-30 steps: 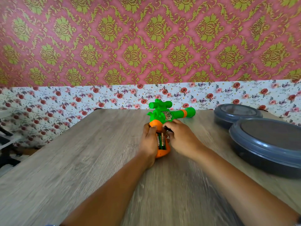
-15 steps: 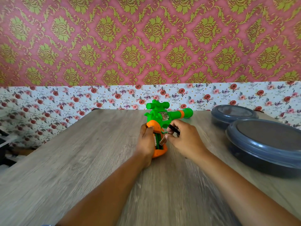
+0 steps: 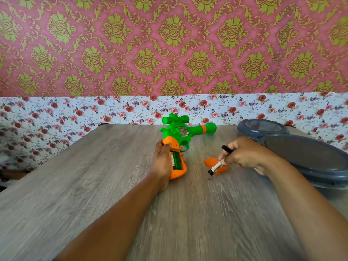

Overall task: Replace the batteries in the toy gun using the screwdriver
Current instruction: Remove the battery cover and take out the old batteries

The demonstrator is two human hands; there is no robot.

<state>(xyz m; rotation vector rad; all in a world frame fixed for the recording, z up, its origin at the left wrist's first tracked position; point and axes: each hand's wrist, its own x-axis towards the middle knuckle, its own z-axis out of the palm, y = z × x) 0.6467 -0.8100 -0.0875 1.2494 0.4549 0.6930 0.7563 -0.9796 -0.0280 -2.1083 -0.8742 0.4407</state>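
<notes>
A green toy gun (image 3: 181, 129) with an orange grip lies on the wooden table (image 3: 94, 185), barrel pointing right. My left hand (image 3: 162, 162) clasps the grip, whose battery compartment (image 3: 176, 160) stands uncovered with one battery still inside. To the right, my right hand (image 3: 243, 155) pinches a battery (image 3: 215, 167) by its upper end, just above the loose orange cover (image 3: 211, 162) on the table. The same hand also holds a black screwdriver (image 3: 227, 149), of which only the handle end shows.
Two grey round lidded containers stand at the right: a smaller one (image 3: 262, 128) at the back and a larger one (image 3: 308, 159) nearer, close behind my right wrist. A flowered wall runs along the table's far edge.
My right hand has lifted a battery out of the grip and carried it right, over the orange cover. My left hand stays on the grip.
</notes>
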